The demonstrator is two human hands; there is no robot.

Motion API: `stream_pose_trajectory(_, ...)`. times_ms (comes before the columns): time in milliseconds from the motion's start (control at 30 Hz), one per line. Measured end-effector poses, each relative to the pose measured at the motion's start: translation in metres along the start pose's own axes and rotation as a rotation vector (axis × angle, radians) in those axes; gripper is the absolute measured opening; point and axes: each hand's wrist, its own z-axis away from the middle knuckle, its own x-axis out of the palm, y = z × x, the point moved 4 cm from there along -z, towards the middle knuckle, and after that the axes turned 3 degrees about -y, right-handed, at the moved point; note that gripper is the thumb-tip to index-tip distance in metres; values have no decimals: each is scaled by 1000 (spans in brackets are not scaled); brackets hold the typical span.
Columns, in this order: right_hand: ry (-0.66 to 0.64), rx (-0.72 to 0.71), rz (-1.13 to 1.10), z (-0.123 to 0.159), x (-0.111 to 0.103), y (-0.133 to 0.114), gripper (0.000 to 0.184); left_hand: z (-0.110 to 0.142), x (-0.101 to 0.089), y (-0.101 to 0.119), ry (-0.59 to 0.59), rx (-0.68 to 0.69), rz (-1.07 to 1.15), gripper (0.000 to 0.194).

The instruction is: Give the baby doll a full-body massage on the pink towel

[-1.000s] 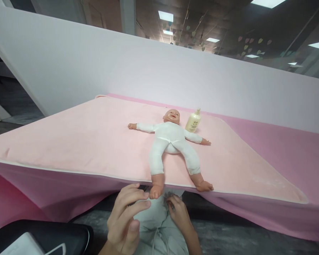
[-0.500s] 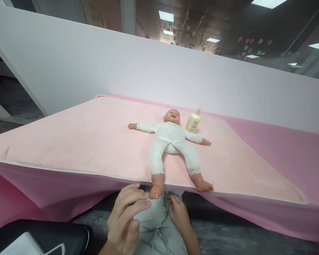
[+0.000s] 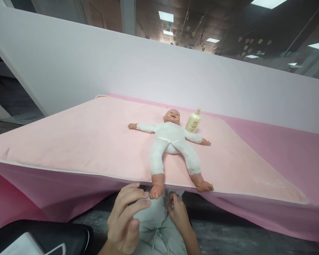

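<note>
A baby doll (image 3: 170, 134) in a white cloth body lies on its back, arms spread, its two feet over the near edge of the table. My left hand (image 3: 127, 217) is raised in front of that edge, close beside the doll's left-hand foot in view. Its fingers are spread and bent, with nothing in them. Low over my lap, my right hand (image 3: 178, 212) is loosely curled, thumb a little apart from the fingers; I see nothing in it. A pale yellow pump bottle (image 3: 193, 122) stands to the right of the doll's head.
A light pink mat (image 3: 69, 141) covers most of the table, over a darker pink cloth (image 3: 287, 148). A white partition (image 3: 149, 67) rises behind. At lower left is a black seat (image 3: 66, 232) with a white device (image 3: 22, 246) and cable on it.
My right hand has shifted very slightly, its fingers curling a little more. My left hand, the doll and the bottle stay as they were.
</note>
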Motion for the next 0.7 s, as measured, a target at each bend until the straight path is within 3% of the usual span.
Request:
stream_pose_trajectory(300,27,-24,-39,0,3,2,22,-4,4,4,57,64,90,31)
stream_pose_trajectory(467,20,-84,-135,-1,5,-1,31,-3,3,3,43,56,73,31)
stream_pose_trajectory(700,-31,-52,-131,-1,5,-5,37,-2,3,3,49,49,63,32)
